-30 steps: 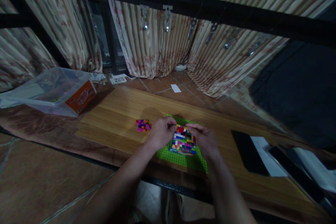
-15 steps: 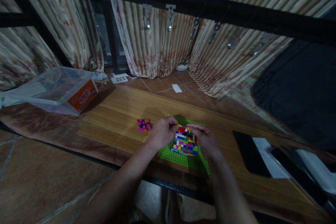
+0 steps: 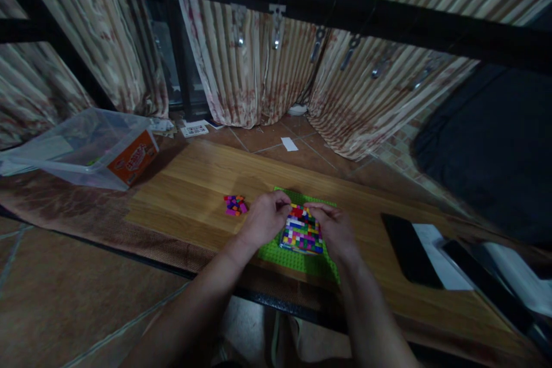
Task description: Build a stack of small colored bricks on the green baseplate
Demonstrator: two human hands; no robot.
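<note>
A block of multicoloured building bricks (image 3: 302, 233) stands on a green studded baseplate (image 3: 291, 259) in front of me. My left hand (image 3: 266, 215) is at its far left corner, thumb and fingers pinched together against the edge. At the far right corner my right hand (image 3: 335, 227) has its fingers closed on the block's edge. Any single brick between the fingertips is too small to make out. Left of my left hand lies a small pile of loose bricks (image 3: 235, 206), mostly purple, orange and red.
The wooden board (image 3: 190, 184) bears all this. A clear plastic bin (image 3: 86, 149) with an orange label stands at the left. To the right lie a black flat object (image 3: 403, 247), a white paper (image 3: 435, 250) and a long dark object (image 3: 483, 282). A black rail (image 3: 302, 3) crosses above.
The whole view has shifted very slightly. Both hands stay at the block's far corners, with no clear change in their grip.
</note>
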